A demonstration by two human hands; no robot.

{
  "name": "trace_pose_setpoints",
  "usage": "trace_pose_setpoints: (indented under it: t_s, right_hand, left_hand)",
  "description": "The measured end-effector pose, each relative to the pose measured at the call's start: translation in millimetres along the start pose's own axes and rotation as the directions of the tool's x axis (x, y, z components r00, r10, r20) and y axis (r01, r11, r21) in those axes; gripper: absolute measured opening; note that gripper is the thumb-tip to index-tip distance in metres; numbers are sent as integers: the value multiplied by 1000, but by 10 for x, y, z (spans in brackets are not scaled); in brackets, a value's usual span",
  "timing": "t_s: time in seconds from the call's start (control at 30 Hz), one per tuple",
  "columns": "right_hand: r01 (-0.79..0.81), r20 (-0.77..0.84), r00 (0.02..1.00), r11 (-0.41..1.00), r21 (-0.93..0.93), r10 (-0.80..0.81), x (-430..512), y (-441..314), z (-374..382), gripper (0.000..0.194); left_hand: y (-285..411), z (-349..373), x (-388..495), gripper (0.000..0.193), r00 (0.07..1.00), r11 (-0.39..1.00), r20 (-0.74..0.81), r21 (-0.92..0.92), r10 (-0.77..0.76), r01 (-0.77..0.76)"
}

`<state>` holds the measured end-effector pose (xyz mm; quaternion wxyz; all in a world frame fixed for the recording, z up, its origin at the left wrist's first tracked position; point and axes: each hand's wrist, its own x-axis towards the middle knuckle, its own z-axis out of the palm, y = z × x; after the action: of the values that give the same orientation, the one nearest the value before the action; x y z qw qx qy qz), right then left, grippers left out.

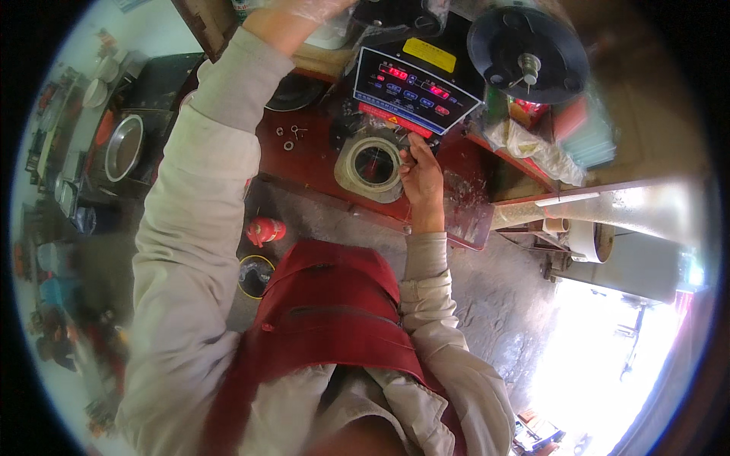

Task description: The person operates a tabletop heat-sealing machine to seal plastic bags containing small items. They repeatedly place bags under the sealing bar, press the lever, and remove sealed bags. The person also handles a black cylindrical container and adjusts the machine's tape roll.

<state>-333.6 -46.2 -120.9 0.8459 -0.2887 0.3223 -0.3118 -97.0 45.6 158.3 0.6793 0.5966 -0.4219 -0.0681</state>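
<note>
My right hand (421,168) is at the right edge of the round metal ring plate (345,171) of a cup-sealing machine, its fingertips below the control panel (418,91) with lit red digits. Whether its fingers grip anything there, I cannot tell. My left hand (311,8) reaches up at the top edge, blurred and partly cut off, over clear plastic film; its fingers are hidden. At the machine's upper right is a black film reel disc (527,54) with a threaded metal shaft. Small metal rings (288,146) lie on the dark red tabletop left of the ring plate.
A red fire extinguisher (266,230) and a bin with a yellow rim (256,277) stand on the floor below the table (308,171). A metal basin (124,148) is at the left. Plastic packages (587,137) sit on the right-hand shelf.
</note>
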Motion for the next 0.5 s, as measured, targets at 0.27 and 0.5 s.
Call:
trace_pose_setpoints:
  t_s: [0.27, 0.5]
  right_hand:
    - [22, -26, 999, 1000, -12, -22, -9, -26, 34, 34]
    - [23, -28, 999, 1000, 12, -23, -35, -32, 15, 32]
  left_hand:
    - [-261, -128, 44, 31, 952, 890, 39, -344, -303, 297]
    - [-546, -151, -20, 37, 819, 620, 143, -586, -556, 522]
